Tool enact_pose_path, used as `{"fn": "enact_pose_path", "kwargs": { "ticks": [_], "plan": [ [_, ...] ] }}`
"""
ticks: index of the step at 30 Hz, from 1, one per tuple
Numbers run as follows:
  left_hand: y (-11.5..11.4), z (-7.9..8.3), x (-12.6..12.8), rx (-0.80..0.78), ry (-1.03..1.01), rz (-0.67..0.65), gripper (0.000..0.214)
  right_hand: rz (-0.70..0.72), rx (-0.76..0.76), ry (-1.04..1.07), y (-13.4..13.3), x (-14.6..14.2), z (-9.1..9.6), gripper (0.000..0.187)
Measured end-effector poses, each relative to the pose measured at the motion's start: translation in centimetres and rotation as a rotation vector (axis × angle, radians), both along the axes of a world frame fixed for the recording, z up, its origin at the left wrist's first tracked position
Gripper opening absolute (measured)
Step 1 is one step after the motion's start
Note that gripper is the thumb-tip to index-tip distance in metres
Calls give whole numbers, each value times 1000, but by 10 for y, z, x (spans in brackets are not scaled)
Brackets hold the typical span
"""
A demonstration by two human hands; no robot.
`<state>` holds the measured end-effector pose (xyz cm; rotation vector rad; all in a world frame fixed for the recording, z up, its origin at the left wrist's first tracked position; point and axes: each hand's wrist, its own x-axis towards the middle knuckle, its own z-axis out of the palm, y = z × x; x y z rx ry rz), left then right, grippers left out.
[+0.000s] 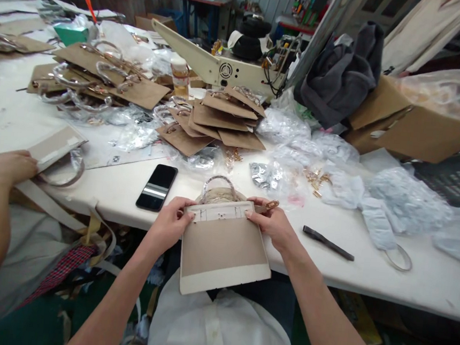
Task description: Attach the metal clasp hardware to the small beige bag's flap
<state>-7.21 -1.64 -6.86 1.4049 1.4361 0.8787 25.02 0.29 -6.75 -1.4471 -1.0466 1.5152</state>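
A flat beige bag panel [223, 247] with pale strips along its top and bottom is tilted over the table's front edge. My left hand [174, 222] grips its upper left corner, thumb on the front face. At the upper right corner my right hand [272, 222] pinches the panel the same way. Close to the right fingers sticks out a small brown tab with gold metal [271, 204]; whether it is held or attached I cannot tell. Behind the panel's top edge rises a plastic-wrapped handle loop [219, 179].
A black phone [156, 187] lies left of my hands, a dark slim tool [328, 243] to the right. Brown panels with handles [219, 115] are stacked behind. Gold hardware [317, 181] and plastic bags [405, 198] lie on the right. A co-worker's hand [9, 166] holds another panel at left.
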Motion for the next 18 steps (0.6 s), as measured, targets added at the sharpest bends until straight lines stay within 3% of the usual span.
{"fn": "enact_pose_path", "kwargs": {
  "ticks": [5, 8, 11, 15, 17, 18],
  "plan": [
    [-6, -2, 2, 69, 63, 17, 35, 9, 49, -22, -1, 2, -4, 67],
    [-8, -3, 3, 55, 60, 26, 36, -1, 49, -30, -1, 2, -4, 84],
    [-9, -4, 5, 70, 76, 57, 39, -103, 116, -137, -12, 3, -7, 105],
    [-10, -1, 7, 29, 98, 80, 43, -319, 464, -676, -46, 1, -7, 107],
    [-9, 1, 6, 1, 105, 69, 43, -364, 700, -949, -63, -2, 0, 88],
    [-8, 2, 5, -8, 105, 60, 44, -315, 810, -1036, -69, -5, 4, 74]
  ]
}}
